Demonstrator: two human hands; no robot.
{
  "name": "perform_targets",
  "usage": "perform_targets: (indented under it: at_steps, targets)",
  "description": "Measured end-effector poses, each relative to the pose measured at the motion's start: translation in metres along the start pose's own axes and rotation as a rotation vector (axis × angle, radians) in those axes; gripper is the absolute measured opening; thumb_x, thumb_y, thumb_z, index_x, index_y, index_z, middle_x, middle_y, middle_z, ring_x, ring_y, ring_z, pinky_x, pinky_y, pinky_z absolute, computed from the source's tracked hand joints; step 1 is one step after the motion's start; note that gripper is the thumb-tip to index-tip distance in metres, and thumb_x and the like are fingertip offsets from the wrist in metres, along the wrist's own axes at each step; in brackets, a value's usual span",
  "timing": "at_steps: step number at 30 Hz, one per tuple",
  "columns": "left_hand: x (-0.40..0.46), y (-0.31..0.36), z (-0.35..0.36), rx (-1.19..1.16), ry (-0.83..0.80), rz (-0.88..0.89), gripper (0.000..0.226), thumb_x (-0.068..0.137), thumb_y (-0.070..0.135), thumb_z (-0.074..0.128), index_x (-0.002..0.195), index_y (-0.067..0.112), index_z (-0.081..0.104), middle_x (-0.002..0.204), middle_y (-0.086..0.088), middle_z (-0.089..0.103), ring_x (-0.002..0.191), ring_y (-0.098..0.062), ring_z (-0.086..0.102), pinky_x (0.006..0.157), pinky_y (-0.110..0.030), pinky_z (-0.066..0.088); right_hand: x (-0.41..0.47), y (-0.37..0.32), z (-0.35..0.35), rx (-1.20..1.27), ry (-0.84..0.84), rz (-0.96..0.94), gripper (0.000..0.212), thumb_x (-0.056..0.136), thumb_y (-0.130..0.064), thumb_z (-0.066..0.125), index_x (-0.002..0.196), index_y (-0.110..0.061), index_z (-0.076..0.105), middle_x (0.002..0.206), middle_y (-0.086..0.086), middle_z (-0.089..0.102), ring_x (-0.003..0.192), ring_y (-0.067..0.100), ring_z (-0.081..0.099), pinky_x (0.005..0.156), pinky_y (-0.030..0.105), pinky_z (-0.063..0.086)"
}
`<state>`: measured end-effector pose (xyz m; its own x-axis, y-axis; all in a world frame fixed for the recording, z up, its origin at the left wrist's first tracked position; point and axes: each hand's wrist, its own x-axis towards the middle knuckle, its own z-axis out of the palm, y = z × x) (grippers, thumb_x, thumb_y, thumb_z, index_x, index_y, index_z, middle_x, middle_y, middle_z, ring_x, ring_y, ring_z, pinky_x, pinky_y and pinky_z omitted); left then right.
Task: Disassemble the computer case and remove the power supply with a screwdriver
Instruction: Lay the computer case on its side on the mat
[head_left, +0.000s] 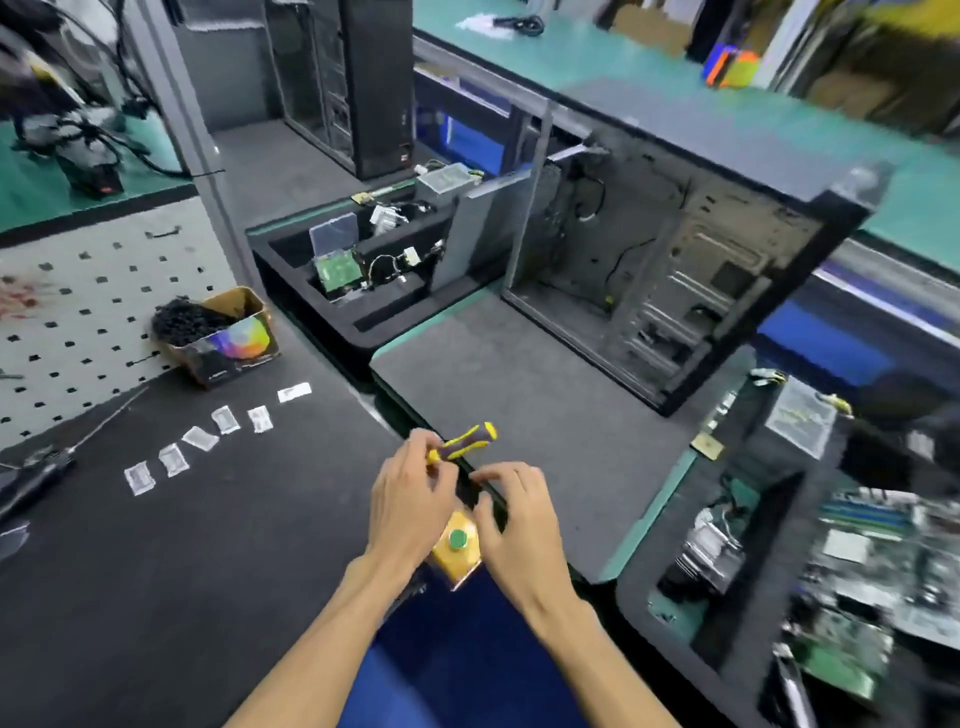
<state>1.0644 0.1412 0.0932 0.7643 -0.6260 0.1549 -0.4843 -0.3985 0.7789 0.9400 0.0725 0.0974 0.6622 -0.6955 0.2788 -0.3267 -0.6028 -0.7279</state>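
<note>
Computer case (675, 270): stands on the grey mat at the far right of the desk (208, 545), well apart from both hands. Side panel off; open side faces the camera. Interior looks largely bare: drive rails, a few loose wires, sheet-metal walls. Cannot pick out a power supply inside; the upper rear corner is dark and blurred.

Handling judgement: steel shell, stiff, bulky, probably light when this stripped. Cut edges around the opening may be sharp. Best hold is on the outer frame or top panel, not the thin inner rails. Loose wires could snag anything pulled out.

Screwdriver (462, 441): yellow and dark handle, rigid, moulded grip, unlikely to slip. It is held at the near edge of the mat, above a yellow box with a green button (457, 540).

Left hand (410, 499): fingers curled, pinching the handle near its lower end. Right hand (514, 514): fingers bent close by the shaft end; whether it grips the shaft or only touches it I cannot tell, as the shaft is hidden.

Surroundings:
- Black foam tray (332, 312) left of the case, holding a green circuit board, small parts and cables.
- Another foam tray (753, 597) at right with a motherboard; fragile, close to the right forearm.
- Cardboard box (228, 338) full of black pieces.
- Row of small white packets (208, 441) on the desk at left.
- Second screwdriver (52, 462) at far left.
- Second black tower (353, 83) behind.

The mat between hands and case carries nothing in the way.
</note>
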Motion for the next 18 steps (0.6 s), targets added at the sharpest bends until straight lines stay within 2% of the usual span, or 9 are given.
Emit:
perform_targets:
  at_steps: [5, 7, 9, 11, 14, 16, 18]
  targets:
    - [-0.032, 0.117, 0.074, -0.116, -0.152, 0.262, 0.017, 0.089, 0.012, 0.057, 0.101, 0.023, 0.054, 0.082, 0.008, 0.059, 0.079, -0.024, 0.055, 0.068, -0.04, 0.045, -0.034, 0.039, -0.119, -0.022, 0.303, 0.137, 0.016, 0.094, -0.028, 0.048, 0.108, -0.03, 0.056, 0.103, -0.023, 0.054, 0.102, 0.006, 0.053, 0.087, 0.016, 0.042]
    - [-0.055, 0.163, 0.109, -0.175, -0.267, 0.367, 0.015, 0.091, 0.012, 0.057, 0.099, 0.023, 0.054, 0.077, 0.009, 0.058, 0.073, -0.022, 0.055, 0.065, -0.039, 0.046, -0.058, 0.056, -0.169, -0.019, 0.443, 0.228, 0.012, 0.094, -0.029, 0.049, 0.105, -0.033, 0.051, 0.101, -0.021, 0.053, 0.096, 0.008, 0.056, 0.085, 0.023, 0.046]
    - [-0.082, 0.207, 0.143, -0.217, -0.386, 0.451, 0.013, 0.092, 0.013, 0.057, 0.098, 0.024, 0.054, 0.072, 0.009, 0.056, 0.069, -0.022, 0.054, 0.062, -0.038, 0.044, -0.089, 0.072, -0.219, -0.025, 0.583, 0.318, 0.011, 0.094, -0.028, 0.051, 0.103, -0.034, 0.047, 0.097, -0.012, 0.056, 0.089, 0.013, 0.057, 0.08, 0.035, 0.05]
    - [-0.115, 0.247, 0.176, -0.229, -0.484, 0.542, 0.011, 0.091, 0.015, 0.058, 0.098, 0.023, 0.056, 0.067, 0.009, 0.053, 0.067, -0.024, 0.054, 0.06, -0.037, 0.041, -0.128, 0.083, -0.265, -0.054, 0.706, 0.407, 0.019, 0.094, -0.029, 0.052, 0.104, -0.041, 0.042, 0.095, -0.009, 0.058, 0.084, 0.012, 0.059, 0.075, 0.035, 0.05]
    - [-0.171, 0.295, 0.215, -0.277, -0.622, 0.682, 0.012, 0.089, 0.016, 0.061, 0.096, 0.025, 0.058, 0.061, 0.013, 0.047, 0.06, -0.01, 0.044, 0.058, -0.032, 0.033, -0.193, 0.092, -0.318, -0.098, 0.853, 0.523, 0.035, 0.093, -0.028, 0.054, 0.117, -0.047, 0.038, 0.096, -0.015, 0.06, 0.085, 0.009, 0.061, 0.073, 0.027, 0.05]
    - [-0.213, 0.325, 0.239, -0.312, -0.735, 0.771, 0.013, 0.088, 0.016, 0.064, 0.096, 0.025, 0.059, 0.063, 0.012, 0.047, 0.059, -0.009, 0.045, 0.058, -0.031, 0.035, -0.239, 0.096, -0.348, -0.135, 0.952, 0.595, 0.044, 0.093, -0.029, 0.054, 0.131, -0.043, 0.038, 0.094, -0.014, 0.062, 0.082, 0.01, 0.062, 0.074, 0.027, 0.051]
    - [-0.259, 0.351, 0.259, -0.334, -0.83, 0.865, 0.013, 0.087, 0.017, 0.064, 0.095, 0.026, 0.059, 0.066, 0.011, 0.051, 0.062, -0.011, 0.049, 0.059, -0.032, 0.04, -0.287, 0.101, -0.373, -0.176, 1.03, 0.657, 0.048, 0.094, -0.031, 0.054, 0.137, -0.043, 0.036, 0.101, -0.014, 0.065, 0.083, 0.009, 0.062, 0.076, 0.027, 0.052]
